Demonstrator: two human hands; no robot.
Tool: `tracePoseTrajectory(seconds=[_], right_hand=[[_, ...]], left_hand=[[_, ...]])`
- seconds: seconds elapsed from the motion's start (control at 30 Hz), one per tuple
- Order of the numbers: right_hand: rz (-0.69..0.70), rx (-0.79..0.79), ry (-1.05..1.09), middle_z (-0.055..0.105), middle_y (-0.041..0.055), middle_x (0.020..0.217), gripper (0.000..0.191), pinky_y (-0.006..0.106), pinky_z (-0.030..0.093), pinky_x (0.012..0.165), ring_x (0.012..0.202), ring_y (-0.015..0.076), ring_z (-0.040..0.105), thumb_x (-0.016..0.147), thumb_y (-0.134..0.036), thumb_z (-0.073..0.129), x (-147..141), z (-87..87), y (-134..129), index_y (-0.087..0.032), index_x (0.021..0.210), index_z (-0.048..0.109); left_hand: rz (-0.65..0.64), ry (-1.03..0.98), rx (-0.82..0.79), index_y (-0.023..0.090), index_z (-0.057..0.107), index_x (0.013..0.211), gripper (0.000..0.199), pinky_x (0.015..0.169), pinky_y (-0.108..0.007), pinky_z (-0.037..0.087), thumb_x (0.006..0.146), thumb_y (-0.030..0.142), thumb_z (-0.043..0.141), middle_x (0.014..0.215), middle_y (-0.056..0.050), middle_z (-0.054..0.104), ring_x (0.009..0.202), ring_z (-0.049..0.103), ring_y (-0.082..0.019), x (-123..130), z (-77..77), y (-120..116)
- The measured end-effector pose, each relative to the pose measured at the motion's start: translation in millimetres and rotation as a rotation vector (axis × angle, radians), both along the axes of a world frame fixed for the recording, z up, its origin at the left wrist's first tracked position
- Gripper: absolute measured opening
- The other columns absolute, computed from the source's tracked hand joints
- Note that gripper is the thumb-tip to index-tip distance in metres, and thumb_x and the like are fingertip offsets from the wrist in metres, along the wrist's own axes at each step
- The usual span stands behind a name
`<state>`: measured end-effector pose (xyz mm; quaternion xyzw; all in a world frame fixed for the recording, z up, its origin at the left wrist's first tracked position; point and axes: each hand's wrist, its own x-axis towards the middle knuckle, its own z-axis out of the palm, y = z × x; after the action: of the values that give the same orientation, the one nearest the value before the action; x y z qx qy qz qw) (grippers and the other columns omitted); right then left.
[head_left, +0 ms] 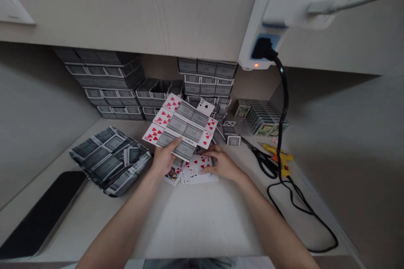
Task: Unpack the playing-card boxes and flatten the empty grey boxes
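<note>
My left hand (164,160) is closed on the lower edge of a flat panel of interlocked playing cards (184,124), thumb on top. The panel's middle shows grey patterned card backs. Red heart faces stick out at both sides, and a two of spades (205,107) stands up at its far edge. My right hand (225,164) bends its thumb and fingers around the right edge of a pile of loose playing cards (197,170), just below the panel. A face card (173,175) lies at the pile's left.
Walls built of folded cards (110,88) line the back. A card-covered box (113,159) and a black flat slab (44,214) sit left. To the right lie black scissors (265,163), a yellow glue gun (285,163) and its black cord (283,101), plugged into a power strip (252,46).
</note>
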<state>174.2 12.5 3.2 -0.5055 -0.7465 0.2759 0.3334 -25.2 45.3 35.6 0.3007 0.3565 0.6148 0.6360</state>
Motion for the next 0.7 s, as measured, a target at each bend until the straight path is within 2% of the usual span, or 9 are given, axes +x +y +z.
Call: tracePoseTrajectory(seconds=[0.23,0.33,0.43,0.57,0.7], right_hand=[[0.018,0.051,0.024,0.05,0.007,0.101,0.051,0.031,0.04,0.081,0.095,0.0201,0.049,0.052,-0.037,0.076,-3,5.6,-1,-0.019,0.098,0.061],[-0.011,-0.026,0.146,0.055,0.0029,0.085,0.046,0.026,0.043,0.062,0.072,0.0143,0.052,0.053,-0.033,0.075,-6,3.5,-1,-0.018,0.094,0.058],[-0.028,-0.214,0.363,0.052,-0.0044,0.061,0.033,0.02,0.036,0.045,0.049,0.008,0.046,0.058,-0.034,0.071,-10,2.1,-1,-0.017,0.081,0.055],[0.029,-0.373,0.572,0.05,-0.0068,0.045,0.028,0.018,0.032,0.036,0.036,0.0067,0.043,0.066,-0.041,0.064,-11,11.2,-4,-0.017,0.069,0.049],[0.015,-0.368,0.748,0.053,-0.0069,0.044,0.029,0.019,0.037,0.034,0.032,0.0084,0.047,0.069,-0.045,0.059,-10,23.3,-7,-0.019,0.072,0.047]], left_hand=[[-0.01,-0.092,-0.055,0.018,0.059,0.102,0.039,0.074,-0.031,0.053,0.064,0.011,0.067,0.1,-0.005,0.065,0.086,0.062,-0.018,-2,-2.7,4],[-0.003,-0.161,-0.083,0.017,0.06,0.1,0.036,0.077,-0.03,0.052,0.066,0.008,0.064,0.096,-0.004,0.067,0.084,0.063,-0.017,-6,-1.9,8],[0.016,-0.235,-0.104,0.016,0.06,0.1,0.035,0.08,-0.03,0.051,0.067,0.004,0.061,0.092,-0.004,0.068,0.083,0.064,-0.016,-8,-0.1,10],[0.034,-0.287,-0.123,0.016,0.06,0.1,0.033,0.081,-0.03,0.051,0.069,0.004,0.059,0.092,-0.004,0.068,0.083,0.064,-0.015,-8,0.7,10],[0.028,-0.273,-0.104,0.017,0.059,0.101,0.034,0.081,-0.029,0.051,0.069,0.006,0.06,0.096,-0.003,0.067,0.086,0.063,-0.016,-10,-2.1,12]])
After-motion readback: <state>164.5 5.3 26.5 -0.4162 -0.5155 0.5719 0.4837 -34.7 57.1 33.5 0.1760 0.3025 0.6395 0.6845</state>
